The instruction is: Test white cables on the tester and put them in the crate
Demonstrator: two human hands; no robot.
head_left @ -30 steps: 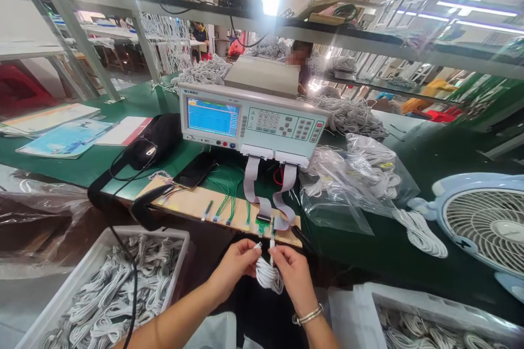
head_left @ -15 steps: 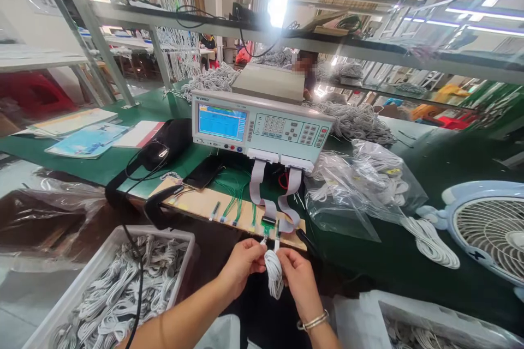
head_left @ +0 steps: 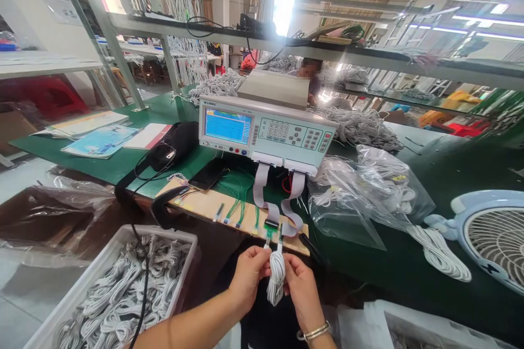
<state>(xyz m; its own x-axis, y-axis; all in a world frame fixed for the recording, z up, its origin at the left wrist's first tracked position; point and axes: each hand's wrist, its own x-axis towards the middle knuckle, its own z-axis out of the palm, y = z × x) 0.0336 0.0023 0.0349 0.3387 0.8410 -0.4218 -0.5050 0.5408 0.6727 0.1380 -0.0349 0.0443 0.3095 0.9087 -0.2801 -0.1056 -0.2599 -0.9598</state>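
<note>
A coiled white cable (head_left: 277, 279) hangs between my two hands at the front edge of a wooden board (head_left: 245, 222). My left hand (head_left: 250, 274) pinches one white end of the cable, close to a small green circuit board (head_left: 271, 229). My right hand (head_left: 302, 286), fingers closed, grips the cable coil from its right side. The other cable end points up toward a connector beside the green board. Grey ribbon cables (head_left: 261, 188) run from these connectors up to a tester (head_left: 266, 128) with a lit blue screen. My fingers partly hide the cable ends.
A white bin (head_left: 189, 245) full of coiled cables stands at lower left, another white bin (head_left: 374, 313) at lower right. Bagged cables (head_left: 385, 185) and a blue fan (head_left: 462, 210) are on the right. A phone (head_left: 208, 173) lies behind the board; a person sits beyond the tester.
The view has shifted slightly, so the bench appears farther right and a bit lower. Both hands stay at the cable and the board's front edge, with little visible movement.
</note>
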